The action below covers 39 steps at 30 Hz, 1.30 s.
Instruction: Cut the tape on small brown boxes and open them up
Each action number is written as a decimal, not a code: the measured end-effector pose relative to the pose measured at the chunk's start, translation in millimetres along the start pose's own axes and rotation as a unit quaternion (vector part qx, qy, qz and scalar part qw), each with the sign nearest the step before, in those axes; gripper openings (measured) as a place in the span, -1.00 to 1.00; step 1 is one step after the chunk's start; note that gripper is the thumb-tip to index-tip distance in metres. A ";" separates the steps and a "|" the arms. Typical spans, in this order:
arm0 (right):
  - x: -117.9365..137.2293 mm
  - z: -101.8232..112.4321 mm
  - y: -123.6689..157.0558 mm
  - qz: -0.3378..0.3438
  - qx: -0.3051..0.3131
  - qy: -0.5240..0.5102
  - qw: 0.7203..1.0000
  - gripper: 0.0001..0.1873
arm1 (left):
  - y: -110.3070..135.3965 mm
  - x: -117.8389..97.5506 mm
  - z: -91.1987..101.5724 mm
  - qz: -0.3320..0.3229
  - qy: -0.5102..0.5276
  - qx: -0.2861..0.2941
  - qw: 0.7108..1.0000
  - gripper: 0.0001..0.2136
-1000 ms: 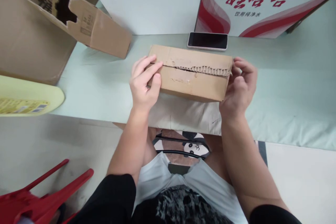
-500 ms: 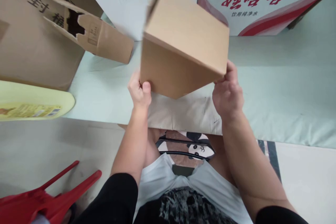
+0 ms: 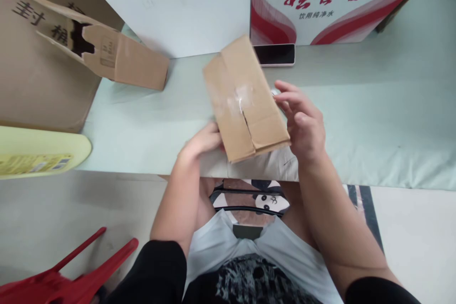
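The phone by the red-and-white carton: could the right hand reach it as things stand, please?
Probably yes. The right hand lies open beside the small box, and only bare table separates it from the phone; the box covers just the phone's left end.

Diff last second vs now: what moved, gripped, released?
The cardboard box was lifted, flipped and turned; its taped seam now faces up. The left hand slid from its left end to under its near edge; the right hand let go of the right end, now open beside it. Phone, open carton, table unchanged.
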State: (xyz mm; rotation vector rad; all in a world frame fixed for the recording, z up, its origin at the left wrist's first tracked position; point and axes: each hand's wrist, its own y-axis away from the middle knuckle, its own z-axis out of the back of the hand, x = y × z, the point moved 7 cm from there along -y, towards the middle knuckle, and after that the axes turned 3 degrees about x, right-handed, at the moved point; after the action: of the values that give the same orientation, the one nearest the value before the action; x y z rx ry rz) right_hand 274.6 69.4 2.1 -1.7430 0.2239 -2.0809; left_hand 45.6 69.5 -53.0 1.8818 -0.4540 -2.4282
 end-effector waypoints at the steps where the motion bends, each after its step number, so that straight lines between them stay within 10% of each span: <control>1: -2.8 -1.1 -0.5 -0.012 0.009 -0.004 1.000 -0.46 | 0.0 -3.4 3.8 -0.018 -0.001 -0.025 1.000 -0.59; 9: -27.4 -8.2 0.5 -0.140 0.034 -0.013 0.989 -0.45 | 18.8 -32.3 36.0 -0.258 -0.074 -0.284 0.921 -0.34; 15: -24.1 -16.9 2.9 -0.181 0.080 -0.020 0.980 -0.43 | 39.4 -64.9 18.8 -0.426 -0.184 -0.195 0.864 -0.52; 20: -18.8 -28.4 5.2 -0.223 0.142 0.012 0.964 -0.47 | 40.9 -67.2 15.2 -0.395 -0.291 -0.146 0.859 -0.45; 25: -28.5 27.4 0.5 -0.280 -0.046 0.330 0.900 -0.63 | 37.5 -62.2 16.4 -0.412 -0.279 -0.150 0.854 -0.50; 30: -56.9 42.1 6.2 -0.362 0.021 0.410 0.837 -0.67 | 37.3 -61.0 13.1 -0.421 -0.280 -0.153 0.849 -0.50; 34: -48.7 51.6 1.0 -0.325 -0.104 0.306 0.889 -0.92 | 40.3 -62.4 8.0 -0.442 -0.263 -0.170 0.840 -0.52; 39: -8.0 58.2 -8.5 -0.153 -0.310 -0.085 0.935 -0.90 | 46.6 -61.7 -9.6 -0.411 -0.277 -0.215 0.841 -0.46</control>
State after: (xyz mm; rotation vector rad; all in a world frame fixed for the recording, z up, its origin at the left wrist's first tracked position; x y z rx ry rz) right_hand 330.3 88.5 9.9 -2.4475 0.6531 -2.2021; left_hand 64.2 35.6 14.7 1.2799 1.0598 -3.1690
